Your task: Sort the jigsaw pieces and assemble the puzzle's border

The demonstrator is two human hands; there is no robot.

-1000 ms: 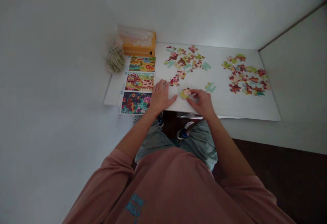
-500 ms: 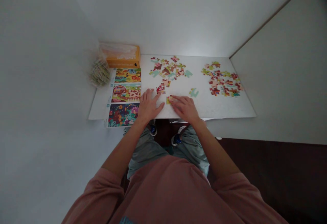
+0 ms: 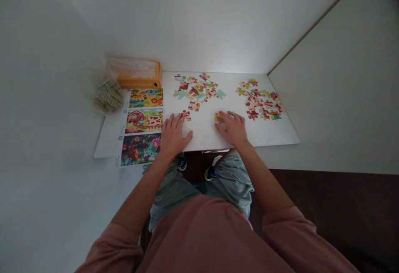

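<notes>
My left hand lies flat on the white tabletop, fingers spread and thumb out to the side. Its fingertips touch or nearly touch a puzzle piece with a red barn. Farther right, my right hand is curved over a yellowish puzzle piece. The index fingertip and thumb are around this piece, and part of it is hidden under the fingers. A pinkish puzzle piece lies just beyond and between the hands.
Loose puzzle pieces spread at the back middle; a denser group lies at the right. On the left are a picture sheet, an orange box and a clear bag of pieces. The white table ends near my legs.
My right hand has slid right with the yellowish piece, away from the barn piece, and now covers where a pale green piece lay. My left hand stays by the barn piece. The view has shifted.
</notes>
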